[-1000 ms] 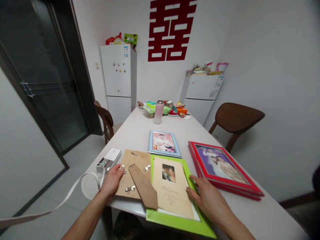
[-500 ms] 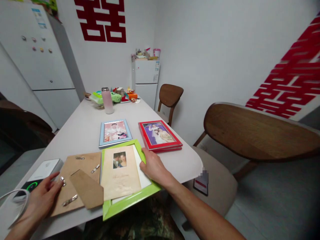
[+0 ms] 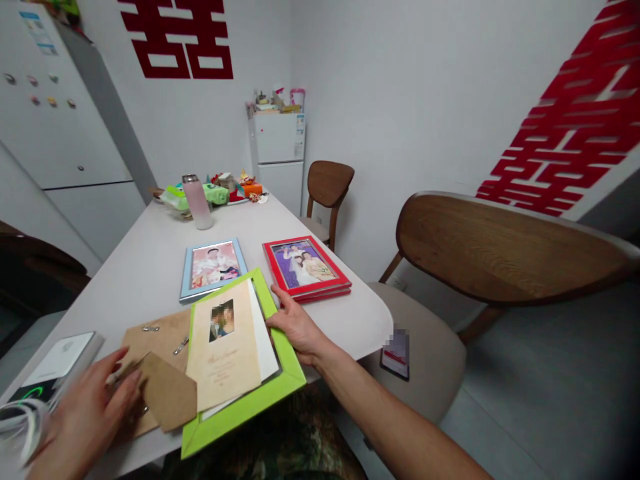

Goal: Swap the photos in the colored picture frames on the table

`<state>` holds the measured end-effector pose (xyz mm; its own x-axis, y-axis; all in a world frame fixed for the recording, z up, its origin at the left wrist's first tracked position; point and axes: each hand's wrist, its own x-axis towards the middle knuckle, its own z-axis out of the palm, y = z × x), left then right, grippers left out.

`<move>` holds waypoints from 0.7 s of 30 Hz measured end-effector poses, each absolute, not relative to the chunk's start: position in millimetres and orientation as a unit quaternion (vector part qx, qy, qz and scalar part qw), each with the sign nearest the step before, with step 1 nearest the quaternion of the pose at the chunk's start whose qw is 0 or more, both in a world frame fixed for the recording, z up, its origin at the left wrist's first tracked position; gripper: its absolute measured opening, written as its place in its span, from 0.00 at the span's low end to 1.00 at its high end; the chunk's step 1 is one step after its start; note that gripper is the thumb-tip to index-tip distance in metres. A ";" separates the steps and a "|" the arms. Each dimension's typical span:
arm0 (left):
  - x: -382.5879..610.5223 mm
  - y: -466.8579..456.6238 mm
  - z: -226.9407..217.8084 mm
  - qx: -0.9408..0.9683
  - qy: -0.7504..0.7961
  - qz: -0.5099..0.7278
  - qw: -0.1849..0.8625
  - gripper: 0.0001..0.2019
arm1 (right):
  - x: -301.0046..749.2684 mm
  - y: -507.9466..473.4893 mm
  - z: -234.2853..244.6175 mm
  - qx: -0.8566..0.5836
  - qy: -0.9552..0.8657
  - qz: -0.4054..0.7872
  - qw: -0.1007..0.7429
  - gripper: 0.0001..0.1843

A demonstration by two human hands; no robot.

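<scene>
Table (image 3: pixel 245 223), pale-topped, spreads through the middle, with a wooden chair (image 3: pixel 500 250) at its right corner. A lime-green frame (image 3: pixel 245 408) reaches over the table's near edge, a cream printed sheet (image 3: pixel 227 370) lying on it above white paper (image 3: pixel 267 340). Just left, a brown backing board (image 3: pixel 160 343) lies with its stand (image 3: pixel 167 393) uppermost. Beyond are stacked red frames (image 3: pixel 320 290) at right and a blue frame (image 3: pixel 187 273) at left. The right hand (image 3: pixel 300 333) grips the lime-green frame's right side. The left hand (image 3: pixel 97 407), blurred, has bent fingers over the backing board; whether it grips anything, I cannot tell. Farther off stands a pink bottle (image 3: pixel 197 207); a phone (image 3: pixel 395 363) rests on the chair seat.
</scene>
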<state>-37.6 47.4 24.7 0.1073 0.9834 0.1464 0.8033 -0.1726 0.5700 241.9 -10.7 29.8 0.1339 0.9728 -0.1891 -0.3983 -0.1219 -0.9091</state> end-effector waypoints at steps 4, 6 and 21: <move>20.0 8.9 33.6 0.794 0.522 0.235 0.205 0.27 | 239.3 -10.5 37.5 -0.441 -0.321 0.595 0.590 0.47; 50.4 -7.3 36.1 0.844 0.429 0.260 0.188 0.27 | 238.0 -10.8 40.7 -0.442 -0.338 0.591 0.585 0.46; 41.8 -7.3 72.2 0.763 0.498 0.389 0.133 0.23 | 246.7 -0.8 25.0 -0.593 -0.508 0.387 0.490 0.32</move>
